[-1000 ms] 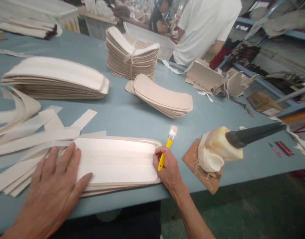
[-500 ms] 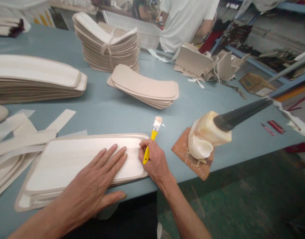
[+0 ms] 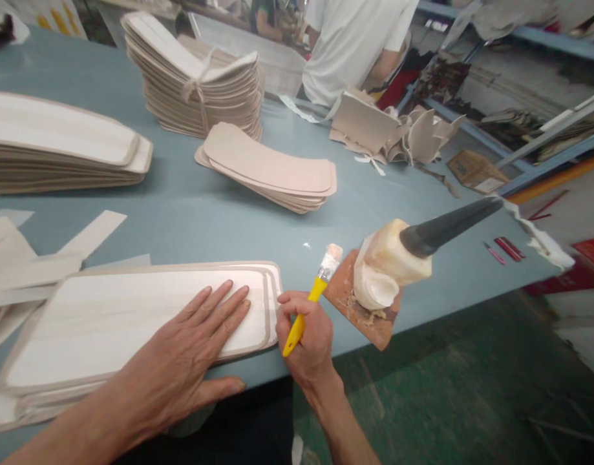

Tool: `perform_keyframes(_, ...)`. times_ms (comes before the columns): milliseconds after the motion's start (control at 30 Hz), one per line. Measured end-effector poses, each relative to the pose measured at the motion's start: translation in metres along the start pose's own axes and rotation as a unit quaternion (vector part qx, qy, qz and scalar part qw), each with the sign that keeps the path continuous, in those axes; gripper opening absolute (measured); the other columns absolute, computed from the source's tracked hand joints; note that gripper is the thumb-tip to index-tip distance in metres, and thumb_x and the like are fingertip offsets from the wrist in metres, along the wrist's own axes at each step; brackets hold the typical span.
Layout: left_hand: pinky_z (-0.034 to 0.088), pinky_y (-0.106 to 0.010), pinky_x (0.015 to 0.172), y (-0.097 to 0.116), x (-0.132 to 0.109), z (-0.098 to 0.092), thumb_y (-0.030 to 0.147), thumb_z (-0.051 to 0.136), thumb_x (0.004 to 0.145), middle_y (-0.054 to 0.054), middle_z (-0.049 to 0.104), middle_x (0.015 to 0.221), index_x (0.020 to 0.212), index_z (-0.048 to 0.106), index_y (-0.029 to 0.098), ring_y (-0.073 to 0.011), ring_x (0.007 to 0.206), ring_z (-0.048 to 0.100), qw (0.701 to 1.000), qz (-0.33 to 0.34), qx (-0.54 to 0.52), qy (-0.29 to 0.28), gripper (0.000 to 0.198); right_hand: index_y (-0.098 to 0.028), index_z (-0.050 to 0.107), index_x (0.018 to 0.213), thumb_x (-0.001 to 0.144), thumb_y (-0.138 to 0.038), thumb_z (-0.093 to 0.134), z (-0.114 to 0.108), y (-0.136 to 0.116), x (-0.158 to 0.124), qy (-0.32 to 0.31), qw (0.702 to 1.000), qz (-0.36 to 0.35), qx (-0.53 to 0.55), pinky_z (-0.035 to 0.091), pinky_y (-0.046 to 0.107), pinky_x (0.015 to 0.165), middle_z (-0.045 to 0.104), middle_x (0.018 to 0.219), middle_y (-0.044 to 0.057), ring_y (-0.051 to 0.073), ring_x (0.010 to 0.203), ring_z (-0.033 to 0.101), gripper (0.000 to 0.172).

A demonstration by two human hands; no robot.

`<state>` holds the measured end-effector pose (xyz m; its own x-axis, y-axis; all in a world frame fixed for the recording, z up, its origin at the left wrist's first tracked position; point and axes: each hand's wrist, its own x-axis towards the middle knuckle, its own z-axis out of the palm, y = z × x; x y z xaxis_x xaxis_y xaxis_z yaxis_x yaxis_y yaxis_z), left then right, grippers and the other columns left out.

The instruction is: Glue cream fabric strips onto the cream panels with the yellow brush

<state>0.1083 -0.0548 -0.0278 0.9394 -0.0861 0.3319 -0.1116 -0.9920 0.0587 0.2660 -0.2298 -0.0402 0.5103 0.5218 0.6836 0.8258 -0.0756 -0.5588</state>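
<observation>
My left hand (image 3: 200, 336) lies flat, fingers stretched, on the top white panel with a beige border (image 3: 122, 307), part of a low stack at the table's front edge. Just off the stack's right end, my right hand (image 3: 309, 332) is closed around a yellow-handled paintbrush (image 3: 309, 307). The brush's bristles, coated with something pale, point up and away from me. Right of the brush stands a cream glue container (image 3: 369, 265) with a dark handle-like tube (image 3: 446, 229), resting on a brown board (image 3: 342, 284) smeared with residue.
Beige curved panels (image 3: 272, 165) lie mid-table, with a tied stack (image 3: 200, 84) behind. Another panel stack (image 3: 59, 142) and pale strips (image 3: 49, 265) are at left. Scraps (image 3: 369, 126), a small box (image 3: 476, 171) and red tools (image 3: 507, 248) lie right. A person in white (image 3: 355, 48) is beyond.
My right hand, with the paintbrush, has moved toward me and off the panel's right end, the brush tilting to the right. The view has shifted slightly. My left hand stays flat on the panel.
</observation>
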Motion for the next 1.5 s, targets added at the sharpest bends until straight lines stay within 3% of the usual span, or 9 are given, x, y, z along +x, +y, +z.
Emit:
perform_keyframes(167,0.015,-0.043,0.136,-0.003,-0.001,0.0,0.079,0.054,0.093,-0.012,0.043,0.172,0.165,0.039,0.016,-0.0327,0.159,0.039,1.0,0.022,0.022,-0.001,0.097,-0.026,0.055,0.102,0.095,-0.007,0.065,0.002,-0.018,-0.024,-0.016,0.999,-0.013,-0.042,0.061,0.033,0.081,0.078,0.099,0.005,0.02,0.089,0.076,0.023)
perform_keyframes(333,0.012,-0.043,0.137,-0.003,0.0,0.0,0.074,0.054,0.095,-0.015,0.041,0.172,0.159,0.048,0.01,-0.0344,0.16,0.037,0.998,0.043,0.042,-0.003,0.09,-0.027,0.056,0.104,0.098,-0.01,0.065,0.005,-0.021,-0.028,-0.018,0.998,0.0,-0.052,0.062,0.035,0.082,0.079,0.101,0.005,0.021,0.091,0.077,0.021)
perform_keyframes(600,0.025,-0.047,0.133,0.001,0.006,0.008,0.078,0.055,0.093,-0.016,0.042,0.172,0.162,0.044,0.013,-0.0351,0.159,0.039,0.999,0.039,0.022,-0.024,0.095,-0.027,0.054,0.102,0.1,-0.015,0.066,0.003,-0.018,-0.029,-0.026,0.999,-0.001,-0.047,0.061,0.034,0.083,0.08,0.101,0.007,0.021,0.092,0.077,0.017)
perform_keyframes(900,0.026,-0.049,0.131,0.006,0.02,0.008,0.081,0.053,0.093,-0.014,0.05,0.167,0.16,0.047,0.017,-0.037,0.157,0.042,0.998,0.047,0.021,-0.034,0.093,-0.028,0.055,0.1,0.099,-0.015,0.066,0.004,-0.017,-0.029,-0.024,0.998,0.001,-0.053,0.061,0.033,0.08,0.081,0.103,0.005,0.021,0.089,0.077,0.017)
perform_keyframes(1033,0.026,-0.051,0.131,0.016,0.024,0.004,0.086,0.042,0.093,-0.02,0.046,0.168,0.16,0.045,0.009,-0.0381,0.158,0.04,0.997,0.029,0.008,-0.074,0.102,-0.027,0.056,0.098,0.102,-0.018,0.064,0.003,-0.018,-0.031,-0.024,0.998,-0.01,-0.066,0.061,0.032,0.079,0.081,0.101,0.005,0.021,0.089,0.078,0.013)
perform_keyframes(1133,0.021,-0.046,0.136,0.023,0.028,-0.004,0.084,0.036,0.096,-0.022,0.04,0.172,0.164,0.035,0.004,-0.0326,0.162,0.035,0.993,0.039,-0.036,-0.11,0.105,-0.027,0.059,0.097,0.106,-0.025,0.061,0.002,-0.014,-0.035,-0.026,0.992,-0.038,-0.113,0.061,0.03,0.072,0.082,0.098,0.006,0.021,0.085,0.08,0.01)
perform_keyframes(1233,0.017,-0.04,0.138,0.024,0.031,-0.015,0.075,0.045,0.1,-0.022,0.034,0.174,0.165,0.028,0.0,-0.0298,0.165,0.029,0.991,0.029,-0.07,-0.113,0.101,-0.026,0.061,0.098,0.108,-0.033,0.061,0.005,-0.004,-0.043,-0.007,0.989,-0.066,-0.133,0.061,0.029,0.068,0.083,0.097,0.007,0.021,0.082,0.08,0.012)
perform_keyframes(1367,0.016,-0.042,0.14,0.02,0.012,-0.038,0.072,0.057,0.096,-0.021,0.025,0.178,0.168,0.018,0.001,-0.0291,0.168,0.017,0.991,-0.008,-0.099,-0.093,0.108,-0.025,0.062,0.099,0.107,-0.041,0.065,0.005,0.009,-0.053,-0.022,0.986,-0.098,-0.135,0.059,0.027,0.062,0.084,0.097,0.006,0.018,0.075,0.08,0.018)
perform_keyframes(1500,0.032,-0.048,0.135,0.003,-0.047,-0.057,0.074,0.069,0.088,-0.021,0.022,0.178,0.17,0.0,0.006,-0.0304,0.168,0.017,0.989,-0.118,-0.058,-0.063,0.127,-0.026,0.065,0.098,0.104,-0.039,0.07,0.002,0.015,-0.059,-0.027,0.982,-0.094,-0.161,0.057,0.028,0.059,0.084,0.099,0.004,0.018,0.07,0.079,0.016)
